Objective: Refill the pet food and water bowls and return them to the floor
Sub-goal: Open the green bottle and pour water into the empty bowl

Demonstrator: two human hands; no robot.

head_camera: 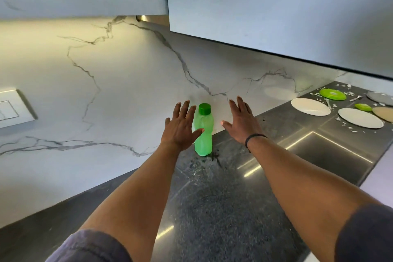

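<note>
Bottle upright between open hands: left, right; no grip.

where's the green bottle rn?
Head view, centre: the green bottle stands upright on the dark counter by the marble backsplash, between the open left hand and right hand.

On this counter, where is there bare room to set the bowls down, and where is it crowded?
Bare counter lies near the camera, between the forearms, in front of the green bottle. Also bare: the strip between the bottle and the sink. Crowded: the far right, with white plates and green lids.
</note>
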